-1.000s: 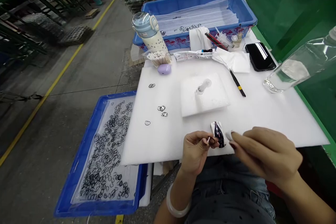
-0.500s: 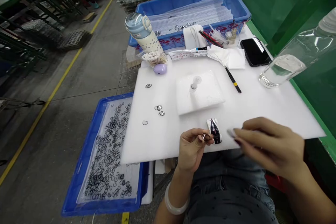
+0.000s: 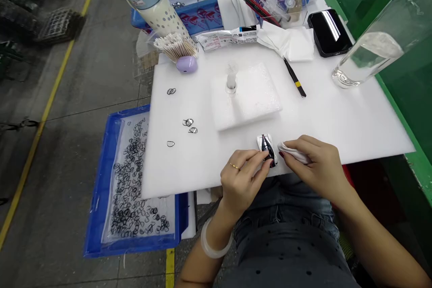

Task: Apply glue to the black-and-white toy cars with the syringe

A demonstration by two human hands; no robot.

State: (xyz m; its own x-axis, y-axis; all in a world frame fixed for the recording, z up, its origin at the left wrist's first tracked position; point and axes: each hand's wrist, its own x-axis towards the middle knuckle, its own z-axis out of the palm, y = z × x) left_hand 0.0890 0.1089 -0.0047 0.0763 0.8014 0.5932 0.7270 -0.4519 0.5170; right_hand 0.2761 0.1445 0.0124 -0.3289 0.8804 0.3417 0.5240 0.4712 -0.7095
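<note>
My left hand (image 3: pixel 241 180) is closed in a pinch over the lower part of a glossy black bottle-shaped piece (image 3: pixel 266 145) on a white backing. Whatever its fingertips hold is hidden. My right hand (image 3: pixel 317 166) is shut on a folded white cloth (image 3: pixel 294 152), just right of the black piece. On the left of the white foam board (image 3: pixel 189 166) lie thin dark rings: a pair (image 3: pixel 171 91), a small cluster (image 3: pixel 188 122) and a single ring (image 3: pixel 170 144).
A foam block (image 3: pixel 249 108) with a small clear cup stands mid-board. Behind are tweezers (image 3: pixel 294 77), a phone (image 3: pixel 329 32), cotton swabs (image 3: pixel 173 46) and a tumbler (image 3: pixel 158 13). A clear bottle (image 3: pixel 374 49) stands right. Below left, a blue tray (image 3: pixel 96 216) holds many rings.
My left hand has turned over and come down onto the black piece; the ring in its fingers no longer shows. My right hand has moved left with the cloth. The camera view has shifted.
</note>
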